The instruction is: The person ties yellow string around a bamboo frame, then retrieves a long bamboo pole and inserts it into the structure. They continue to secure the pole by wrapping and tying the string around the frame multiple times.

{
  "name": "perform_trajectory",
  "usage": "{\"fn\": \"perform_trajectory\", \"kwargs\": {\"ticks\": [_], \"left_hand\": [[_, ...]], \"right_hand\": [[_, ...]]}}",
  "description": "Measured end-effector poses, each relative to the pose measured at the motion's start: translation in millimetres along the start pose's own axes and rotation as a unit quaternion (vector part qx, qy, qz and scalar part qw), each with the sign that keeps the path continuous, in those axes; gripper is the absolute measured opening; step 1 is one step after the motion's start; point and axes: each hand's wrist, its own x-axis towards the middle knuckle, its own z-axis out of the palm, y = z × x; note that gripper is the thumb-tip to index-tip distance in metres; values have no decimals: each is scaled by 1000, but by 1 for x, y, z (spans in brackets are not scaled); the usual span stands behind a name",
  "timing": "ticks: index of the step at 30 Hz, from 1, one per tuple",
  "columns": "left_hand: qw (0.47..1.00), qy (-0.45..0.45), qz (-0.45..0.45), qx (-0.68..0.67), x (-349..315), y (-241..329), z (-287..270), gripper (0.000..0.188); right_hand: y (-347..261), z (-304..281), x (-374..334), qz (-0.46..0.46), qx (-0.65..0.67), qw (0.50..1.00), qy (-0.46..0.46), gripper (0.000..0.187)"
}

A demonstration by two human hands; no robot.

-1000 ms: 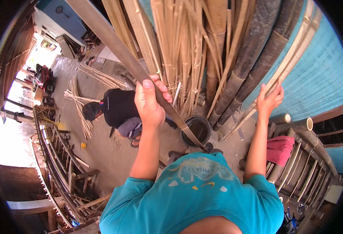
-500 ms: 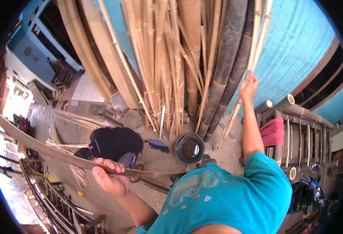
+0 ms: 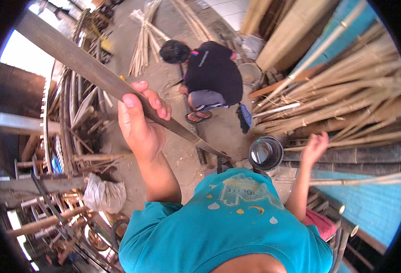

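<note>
A long, brown split bamboo strip slants across the view, from the upper left down to the floor close to my feet. My left hand is wrapped round it about halfway along, with the thumb on the near face. Off to the right, my right hand is raised with its fingers apart and nothing in them. It is nearest to the dark bamboo poles and thin pale poles along the blue wall. A dark bucket with liquid in it stands on the floor between my two hands.
A person in a dark shirt crouches ahead, beside a blue brush. Pale bamboo strips lie on the floor beyond. Stacked bamboo and a white sack are on the left. Split bamboo leans at the right.
The view has turned to the left. My right hand has let go of the pale pole by the wall and moved away from it. The left hand still grips the strip, now tilted more steeply.
</note>
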Motion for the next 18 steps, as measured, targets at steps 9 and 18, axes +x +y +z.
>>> {"fn": "perform_trajectory", "kwargs": {"ticks": [9,18], "left_hand": [[988,118,61,76,-28,61,-90,39],[962,202,146,114,-97,133,-174,41]], "right_hand": [[-347,140,-142,-210,351,613,-676,64],[-452,205,-230,-592,453,403,-532,20]]}}
